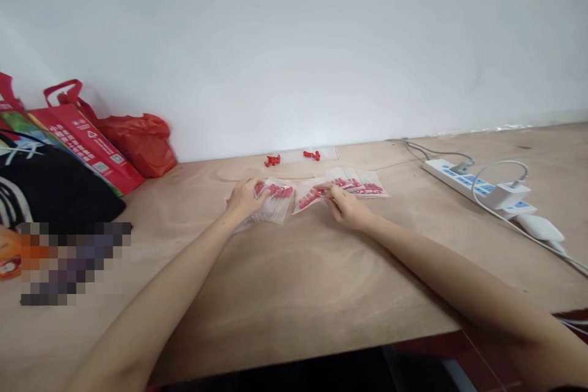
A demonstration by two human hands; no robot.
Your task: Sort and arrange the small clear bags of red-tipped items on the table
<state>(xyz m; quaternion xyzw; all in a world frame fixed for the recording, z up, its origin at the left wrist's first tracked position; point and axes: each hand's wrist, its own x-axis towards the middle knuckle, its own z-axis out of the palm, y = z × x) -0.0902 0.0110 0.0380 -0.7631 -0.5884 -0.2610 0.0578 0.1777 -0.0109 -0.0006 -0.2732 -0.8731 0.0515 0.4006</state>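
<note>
My left hand point(245, 198) rests on a stack of small clear plastic bags point(275, 202) holding red pieces, its fingers curled over the stack's left end. My right hand point(345, 204) pinches the edge of another clear bag with red pieces point(309, 198) lying just right of that stack. A further spread of such bags point(362, 184) lies behind my right hand. Loose red pieces point(272, 160) and a few more point(312, 154) sit farther back near the wall, beside empty clear bags point(327, 152).
A wooden table point(294, 282) runs to a white wall. Red shopping bags point(98, 141) and a black bag point(50, 187) crowd the left side. At the right lie a white power strip point(463, 179) with a plugged charger point(508, 195) and white cables.
</note>
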